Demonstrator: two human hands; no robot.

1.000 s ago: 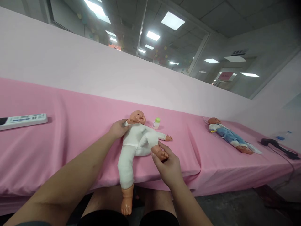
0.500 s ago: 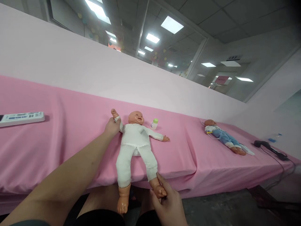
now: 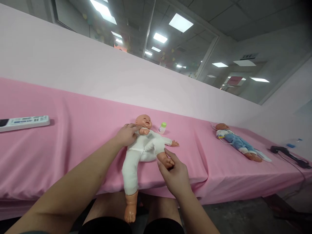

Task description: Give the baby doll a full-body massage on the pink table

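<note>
A baby doll (image 3: 133,162) in a white suit lies on its back on the pink cloth, its head toward the wall. My left hand (image 3: 128,134) is closed around the doll's arm on the left and holds it bent across the chest, with the doll's fist near its chin. My right hand (image 3: 176,172) grips the doll's lower leg and foot on the right; that leg is bent up toward the belly. The other leg hangs straight over the table's front edge. Beside the doll's head stands a small bottle (image 3: 162,128) with a green cap.
A pink-covered table (image 3: 92,113) runs along a low wall (image 3: 97,74) with glass above. To the left lies a white device (image 3: 29,121). On the right are a second doll (image 3: 235,139) in blue trousers, a black corded object (image 3: 290,156) and a clear blue-marked item (image 3: 293,143).
My left hand has brought the doll's arm from out at the side in over its chest. My right hand has raised the doll's leg from hanging straight to bent toward the belly.
</note>
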